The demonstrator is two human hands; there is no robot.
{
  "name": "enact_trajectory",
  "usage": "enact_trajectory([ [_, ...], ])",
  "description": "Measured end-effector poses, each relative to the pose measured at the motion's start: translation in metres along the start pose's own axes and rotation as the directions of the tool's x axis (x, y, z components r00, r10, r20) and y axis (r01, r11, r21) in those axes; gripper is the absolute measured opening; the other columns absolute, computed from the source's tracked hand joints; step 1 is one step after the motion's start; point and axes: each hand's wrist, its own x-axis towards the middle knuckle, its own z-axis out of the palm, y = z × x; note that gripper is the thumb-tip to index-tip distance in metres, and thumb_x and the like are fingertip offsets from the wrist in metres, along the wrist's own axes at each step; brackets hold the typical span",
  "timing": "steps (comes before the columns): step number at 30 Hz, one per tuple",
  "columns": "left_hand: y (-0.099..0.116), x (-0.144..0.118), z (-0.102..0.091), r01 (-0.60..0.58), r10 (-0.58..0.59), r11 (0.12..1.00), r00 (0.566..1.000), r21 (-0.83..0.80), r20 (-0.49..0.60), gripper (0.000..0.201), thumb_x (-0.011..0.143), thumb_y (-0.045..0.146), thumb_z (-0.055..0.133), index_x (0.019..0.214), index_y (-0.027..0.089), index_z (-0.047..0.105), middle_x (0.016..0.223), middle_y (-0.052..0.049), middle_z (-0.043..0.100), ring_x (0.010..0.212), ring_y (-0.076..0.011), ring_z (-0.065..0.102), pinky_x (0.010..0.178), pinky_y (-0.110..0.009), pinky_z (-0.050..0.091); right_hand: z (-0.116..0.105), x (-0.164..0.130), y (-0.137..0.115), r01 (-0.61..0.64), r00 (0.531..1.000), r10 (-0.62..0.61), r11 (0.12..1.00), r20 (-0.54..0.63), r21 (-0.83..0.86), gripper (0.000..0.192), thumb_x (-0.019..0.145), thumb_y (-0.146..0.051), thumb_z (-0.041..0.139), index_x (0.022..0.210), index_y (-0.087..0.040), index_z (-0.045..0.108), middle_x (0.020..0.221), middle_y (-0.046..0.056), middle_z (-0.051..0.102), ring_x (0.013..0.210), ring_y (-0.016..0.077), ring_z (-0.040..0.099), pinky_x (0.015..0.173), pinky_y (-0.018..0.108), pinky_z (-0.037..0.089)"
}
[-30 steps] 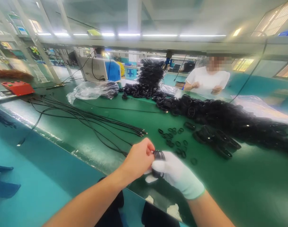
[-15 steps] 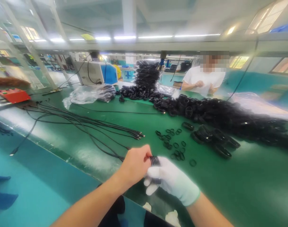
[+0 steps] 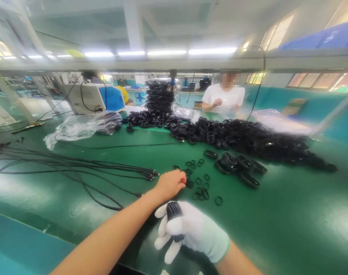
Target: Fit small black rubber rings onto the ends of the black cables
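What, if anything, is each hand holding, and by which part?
The right hand holds a stack of black rings, thumb across its side. Whether the left hand, at the loose rings, holds any cannot be told.

- My left hand (image 3: 171, 185) is bare, and the left forearm (image 3: 113, 231) is uncovered as far as it shows.
- My right hand (image 3: 191, 226) wears a soft white glove (image 3: 198, 231) that covers the fingers to their tips.
- The glove's cuff (image 3: 219, 244) is pale mint green, slightly darker along its edge.
- Past the cuff, my right forearm (image 3: 240, 263) is bare.
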Motion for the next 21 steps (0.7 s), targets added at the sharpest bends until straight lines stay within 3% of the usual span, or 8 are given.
enact_trajectory([
  [3, -0.002, 0.011, 0.014, 0.012, -0.012, 0.999, 1.000, -0.034, -0.008, 0.002, 0.072, 0.018, 0.060, 0.072, 0.020, 0.059, 0.082, 0.000, 0.057, 0.080, -0.0179, 0.055, 0.079, -0.030, 0.039, -0.003, 0.000, -0.001, 0.044, 0.999, -0.044, 0.999, -0.008, -0.003, 0.043, 0.065, -0.024, 0.074, 0.102, -0.012, 0.055, 0.083, 0.006, 0.062, 0.073, 0.0237, 0.067, 0.051, 0.033, 0.057],
  [6, -0.009, 0.000, 0.000, 0.040, -0.042, 0.991, 0.999, -0.126, -0.017, 0.005, 0.073, 0.019, 0.058, 0.069, 0.018, 0.056, 0.074, 0.000, 0.054, 0.074, -0.0157, 0.053, 0.073, -0.028, 0.040, -0.006, 0.001, -0.005, 0.166, 0.971, -0.173, 0.985, -0.168, -0.055, 0.042, 0.068, -0.025, 0.071, 0.103, -0.013, 0.053, 0.077, 0.004, 0.061, 0.059, 0.0163, 0.062, 0.042, 0.025, 0.052],
  [8, -0.011, -0.019, -0.016, 0.061, -0.065, 0.978, 0.998, -0.198, -0.011, 0.009, 0.079, 0.024, 0.052, 0.073, 0.017, 0.053, 0.067, 0.001, 0.051, 0.065, -0.0136, 0.051, 0.065, -0.025, 0.041, -0.009, 0.003, -0.010, 0.259, 0.881, -0.288, 0.957, -0.376, -0.128, 0.044, 0.070, -0.028, 0.072, 0.105, -0.013, 0.051, 0.068, 0.000, 0.059, 0.049, 0.0117, 0.056, 0.037, 0.021, 0.045],
  [10, -0.008, -0.041, -0.025, 0.080, -0.082, 0.942, 0.997, -0.325, 0.010, 0.016, 0.084, 0.029, 0.045, 0.077, 0.016, 0.050, 0.062, 0.002, 0.049, 0.058, -0.0117, 0.050, 0.060, -0.024, 0.042, -0.012, 0.008, -0.013, 0.317, 0.752, -0.373, 0.927, -0.543, -0.198, 0.050, 0.067, -0.031, 0.075, 0.106, -0.014, 0.049, 0.071, 0.000, 0.059, 0.047, 0.0099, 0.053, 0.037, 0.021, 0.043],
  [12, 0.000, -0.061, -0.025, 0.110, -0.102, 0.833, 0.994, -0.542, 0.045, 0.018, 0.083, 0.032, 0.046, 0.077, 0.016, 0.048, 0.060, 0.003, 0.049, 0.055, -0.0105, 0.049, 0.059, -0.023, 0.043, -0.013, 0.013, -0.012, 0.338, 0.690, -0.410, 0.911, -0.597, -0.236, 0.057, 0.061, -0.032, 0.079, 0.106, -0.015, 0.048, 0.084, 0.004, 0.061, 0.051, 0.0103, 0.054, 0.037, 0.022, 0.044],
  [15, 0.012, -0.080, -0.012, 0.164, -0.179, 0.660, 0.982, -0.733, 0.059, 0.016, 0.078, 0.030, 0.052, 0.074, 0.016, 0.047, 0.057, 0.004, 0.048, 0.052, -0.0095, 0.046, 0.056, -0.023, 0.041, -0.013, 0.019, -0.005, 0.309, 0.719, -0.422, 0.906, -0.552, -0.290, 0.059, 0.059, -0.034, 0.080, 0.105, -0.015, 0.048, 0.076, 0.001, 0.061, 0.045, 0.0097, 0.051, 0.035, 0.023, 0.040],
  [19, 0.020, -0.095, 0.004, 0.147, -0.264, 0.805, 0.956, -0.574, -0.125, 0.011, 0.075, 0.026, 0.054, 0.069, 0.017, 0.052, 0.060, 0.003, 0.050, 0.059, -0.0102, 0.044, 0.055, -0.021, 0.036, -0.012, 0.014, 0.007, 0.317, 0.773, -0.360, 0.932, -0.523, -0.173, 0.044, 0.066, -0.034, 0.075, 0.099, -0.018, 0.051, 0.056, -0.006, 0.049, 0.041, 0.0074, 0.044, 0.035, 0.018, 0.032],
  [21, 0.020, -0.103, 0.007, 0.129, -0.269, 0.736, 0.956, -0.665, -0.113, 0.012, 0.074, 0.028, 0.054, 0.070, 0.017, 0.051, 0.060, 0.003, 0.050, 0.056, -0.0098, 0.045, 0.052, -0.020, 0.035, -0.014, 0.006, 0.010, 0.281, 0.871, -0.256, 0.960, -0.420, -0.002, 0.041, 0.067, -0.037, 0.073, 0.100, -0.021, 0.055, 0.065, -0.002, 0.052, 0.049, 0.0083, 0.046, 0.037, 0.018, 0.034],
])
